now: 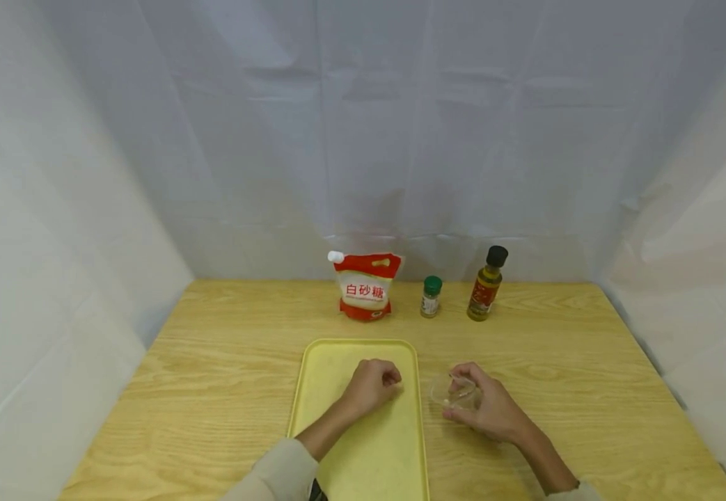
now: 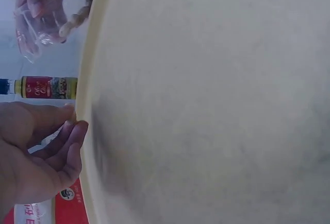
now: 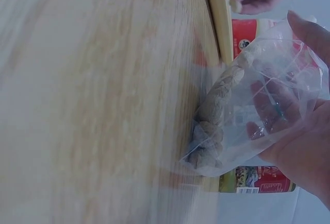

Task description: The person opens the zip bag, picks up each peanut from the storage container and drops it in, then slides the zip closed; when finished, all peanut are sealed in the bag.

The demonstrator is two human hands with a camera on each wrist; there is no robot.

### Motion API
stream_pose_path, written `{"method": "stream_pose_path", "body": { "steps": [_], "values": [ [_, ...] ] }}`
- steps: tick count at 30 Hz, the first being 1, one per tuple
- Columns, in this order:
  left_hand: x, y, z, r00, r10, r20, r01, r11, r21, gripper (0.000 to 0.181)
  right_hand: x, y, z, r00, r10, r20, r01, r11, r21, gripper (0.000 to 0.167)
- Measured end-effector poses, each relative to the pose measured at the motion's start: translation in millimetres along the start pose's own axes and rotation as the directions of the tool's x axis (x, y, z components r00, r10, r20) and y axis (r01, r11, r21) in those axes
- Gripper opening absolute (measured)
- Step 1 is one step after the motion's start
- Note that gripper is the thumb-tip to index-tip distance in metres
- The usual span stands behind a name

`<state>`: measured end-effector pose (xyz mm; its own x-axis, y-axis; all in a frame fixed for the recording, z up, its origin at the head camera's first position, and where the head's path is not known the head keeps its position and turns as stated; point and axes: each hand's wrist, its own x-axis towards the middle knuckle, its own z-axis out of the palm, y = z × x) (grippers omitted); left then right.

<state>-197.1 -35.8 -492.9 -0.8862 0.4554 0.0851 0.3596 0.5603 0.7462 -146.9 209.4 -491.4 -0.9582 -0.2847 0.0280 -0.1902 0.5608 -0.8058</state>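
Note:
Over the right part of the yellow tray [image 1: 363, 459], my left hand [image 1: 372, 386] pinches a small pale piece [image 3: 235, 6] between thumb and fingertips; its exact kind is hard to tell. To the right of the tray, my right hand [image 1: 494, 410] grips a clear plastic bag [image 3: 273, 98] just above the wooden table, its thumb and fingers spread around the bag's upper part. Several tan, knobbly pieces [image 3: 209, 126] lie along the bottom of the bag, perhaps peanuts in their shells. The bag's mouth cannot be made out clearly.
Behind the tray stands a red and white sugar pouch [image 1: 365, 289] with a white cap. To its right are a small green-capped jar [image 1: 430, 298] and a black-capped oil bottle [image 1: 485, 287]. White sheeting [image 1: 363, 139] encloses the wooden table [image 1: 212, 390] at the back and sides.

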Motion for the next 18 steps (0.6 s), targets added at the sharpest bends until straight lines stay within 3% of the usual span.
{"method": "stream_pose_path", "body": {
  "steps": [5,13,18],
  "values": [
    [2.4,11.7,-2.7,1.000,0.019,-0.009,-0.019,0.999,-0.043,0.005,1.0,0.6,0.7,1.000,0.011,-0.004,-0.011,1.000,0.014,0.061],
    [2.9,36.7,-1.9,0.993,0.071,-0.097,-0.079,0.993,-0.083,0.009,0.9,2.0,1.9,1.000,0.025,0.005,-0.025,1.000,0.019,0.061],
    [2.2,51.7,3.4,0.993,0.085,-0.084,-0.096,0.986,-0.136,0.012,1.7,1.2,2.2,1.000,0.019,0.011,-0.019,1.000,0.014,0.062]
  ]
}}
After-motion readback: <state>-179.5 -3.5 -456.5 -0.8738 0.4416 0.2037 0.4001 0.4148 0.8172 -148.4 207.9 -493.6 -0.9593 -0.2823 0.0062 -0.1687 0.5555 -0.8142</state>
